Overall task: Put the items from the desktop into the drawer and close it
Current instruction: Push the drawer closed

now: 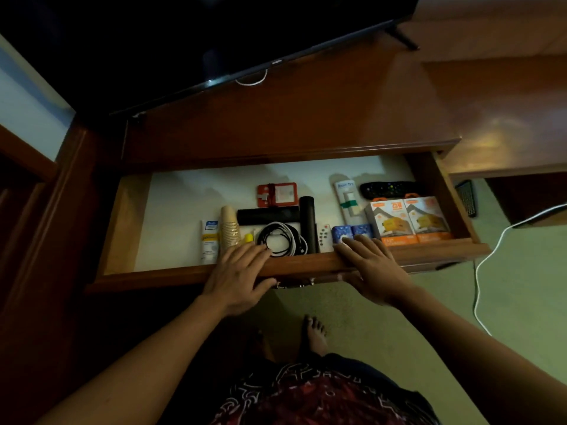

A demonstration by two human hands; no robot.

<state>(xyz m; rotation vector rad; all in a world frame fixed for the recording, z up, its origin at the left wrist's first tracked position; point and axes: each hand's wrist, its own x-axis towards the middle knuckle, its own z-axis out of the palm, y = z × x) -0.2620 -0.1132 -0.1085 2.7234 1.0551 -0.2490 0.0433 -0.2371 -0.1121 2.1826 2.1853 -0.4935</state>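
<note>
Drawer (pixel 190 273) is standing pulled out from under the tabletop (pixel 306 118), front rail toward the person. Both hands are resting on that front rail, palms down, fingers spread flat and hooking slightly over the inner edge; neither is gripping an item. Left hand (pixel 237 276) is lying on the rail just in front of the stack of paper cups (pixel 229 230) and the coil of black and white cables (pixel 280 237), fingertips touching or nearly touching the coil. Right hand (pixel 372 268) is lying on the rail with fingertips reaching the two small blue packets (pixel 352 233).

Items are sitting inside the drawer on its white liner, crowded toward the front and right. From the left: a white tube (pixel 209 240), the cups, a small yellow object (pixel 248 238), the cable coil, a flat black bar (pixel 267 214) behind it, an upright-looking black cylinder (pixel 308 225), a small white remote (pixel 324 237), the blue packets, two orange and white boxes (pixel 411 220) side by side. Behind these: a red tag-like pouch (pixel 277 194), a white packet with a green band (pixel 348 199), a black remote (pixel 392 189). The drawer's left part is lying bare.

A dark television (pixel 214 32) is standing on the tabletop, a white cable loop (pixel 251 81) showing below its edge. A white cord (pixel 491 256) is trailing across the floor at right. A metal pull handle (pixel 294 284) is hanging between the hands.
</note>
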